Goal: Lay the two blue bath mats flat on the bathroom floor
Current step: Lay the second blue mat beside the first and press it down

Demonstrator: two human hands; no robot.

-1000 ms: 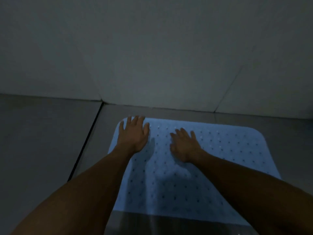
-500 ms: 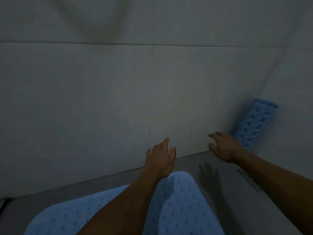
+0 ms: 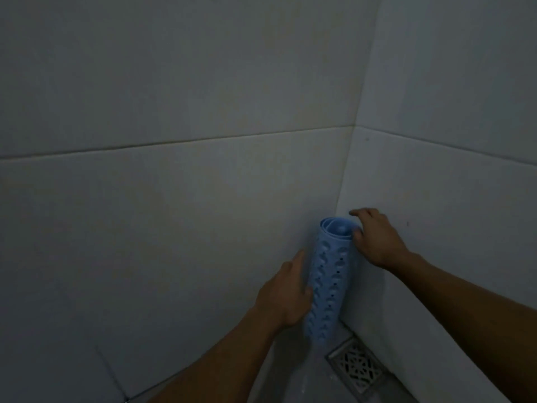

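Observation:
A rolled-up blue bath mat (image 3: 329, 282) stands nearly upright in the corner where two tiled walls meet, leaning slightly, its holes and suction cups facing out. My left hand (image 3: 286, 298) wraps around the roll's left side at mid-height. My right hand (image 3: 374, 238) grips the roll's upper right edge near its open top, with the index finger stretched over the rim. The other blue mat is out of view.
A square metal floor drain (image 3: 359, 366) sits in the grey floor just right of the roll's base. Pale tiled walls (image 3: 174, 213) close in on the left and right, meeting at the corner behind the roll.
The view swung from the flat mat on the floor to the corner. Both hands left the flat mat, reached right and closed on the rolled mat.

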